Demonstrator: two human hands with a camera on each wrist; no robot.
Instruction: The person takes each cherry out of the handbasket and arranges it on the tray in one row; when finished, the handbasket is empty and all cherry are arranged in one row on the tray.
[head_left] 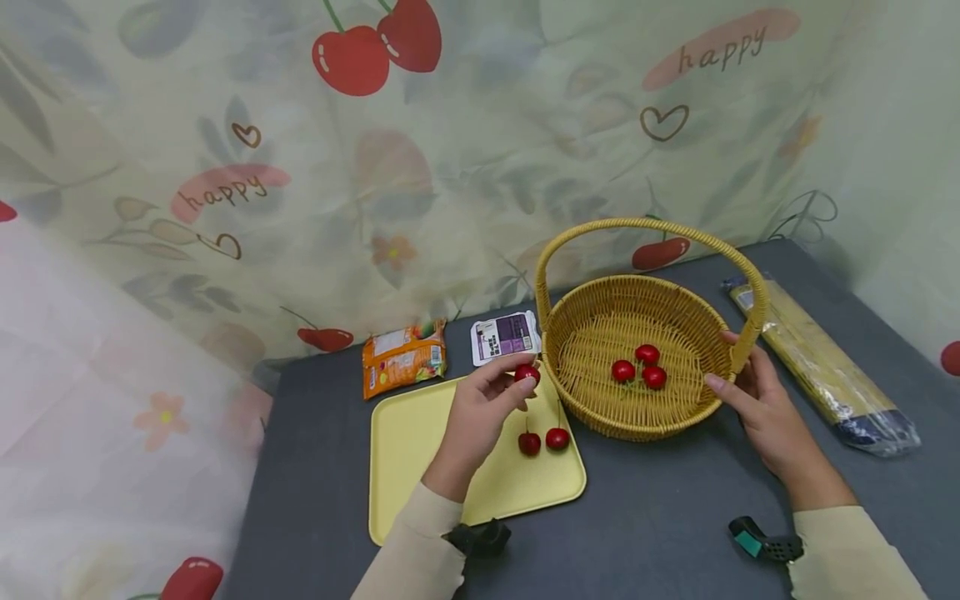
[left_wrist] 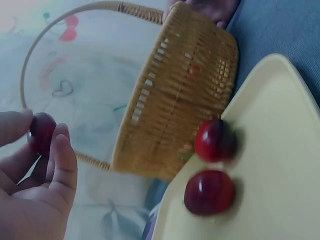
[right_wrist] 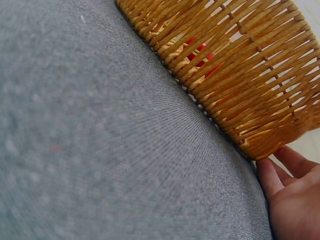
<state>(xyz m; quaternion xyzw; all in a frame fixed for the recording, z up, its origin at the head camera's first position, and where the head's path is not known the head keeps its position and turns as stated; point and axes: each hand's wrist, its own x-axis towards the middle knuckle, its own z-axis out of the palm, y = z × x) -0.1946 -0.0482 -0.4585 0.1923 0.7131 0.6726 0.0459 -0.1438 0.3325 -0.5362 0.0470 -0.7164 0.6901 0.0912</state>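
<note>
My left hand pinches a dark red cherry between thumb and fingertips, over the far right part of a pale yellow tray. Two more cherries with stems lie on that tray, one beside the other in the left wrist view. To the right stands a round wicker basket with a tall arched handle, three red cherries grouped on its bottom. At the basket's right side, by the foot of the handle, my right hand grips the rim, thumb on the near side.
An orange snack packet and a white and purple packet lie behind the tray. Right of the basket is a long clear bag of yellow sticks. A printed cloth hangs behind the grey table.
</note>
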